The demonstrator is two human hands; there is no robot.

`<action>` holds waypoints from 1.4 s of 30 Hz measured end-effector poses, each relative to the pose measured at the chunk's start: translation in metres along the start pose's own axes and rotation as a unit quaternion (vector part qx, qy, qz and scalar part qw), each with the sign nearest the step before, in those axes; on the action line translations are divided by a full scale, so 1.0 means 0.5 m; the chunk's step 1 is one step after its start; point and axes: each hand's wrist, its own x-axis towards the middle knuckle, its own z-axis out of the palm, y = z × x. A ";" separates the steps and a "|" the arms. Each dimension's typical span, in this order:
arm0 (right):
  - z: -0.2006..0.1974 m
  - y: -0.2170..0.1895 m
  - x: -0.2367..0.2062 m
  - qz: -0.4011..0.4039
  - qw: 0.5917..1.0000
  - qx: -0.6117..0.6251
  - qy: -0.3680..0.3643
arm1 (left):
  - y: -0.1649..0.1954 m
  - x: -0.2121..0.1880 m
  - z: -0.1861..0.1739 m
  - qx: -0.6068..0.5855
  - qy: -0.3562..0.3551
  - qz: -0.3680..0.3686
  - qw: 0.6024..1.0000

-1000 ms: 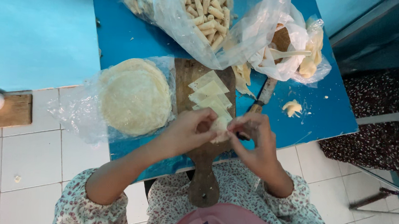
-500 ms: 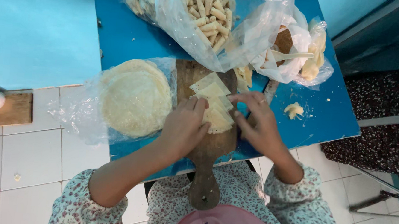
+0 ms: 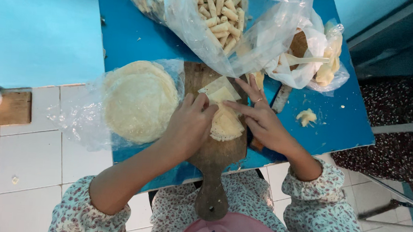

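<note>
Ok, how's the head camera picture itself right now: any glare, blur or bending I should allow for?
Head view: light is even and soft, with no hard shadows; white glare sits on the clear plastic bag over the rolled sticks; the left hand and right hand on the wrapper look sharp, not smeared; the blue table edges splay outward, a wide-lens effect.

Bare counter (image 3: 344,124) lay open right of the hands; wrappers (image 3: 138,100) crowded their left, bags (image 3: 222,21) blocked beyond them.
</note>
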 end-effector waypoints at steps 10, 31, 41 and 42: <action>0.006 -0.010 -0.007 -0.104 0.892 -0.439 0.035 | -0.002 0.001 0.003 0.032 -0.013 -0.002 0.999; -0.003 -0.007 0.046 -0.127 0.848 -0.509 0.074 | -0.019 0.012 0.020 0.048 0.010 -0.014 0.999; 0.001 0.025 0.070 -0.099 0.878 -0.465 0.055 | -0.020 0.015 0.016 0.073 -0.007 -0.008 0.997; 0.002 0.028 0.074 -0.092 0.879 -0.467 0.039 | -0.019 0.016 0.016 0.072 -0.007 -0.008 0.997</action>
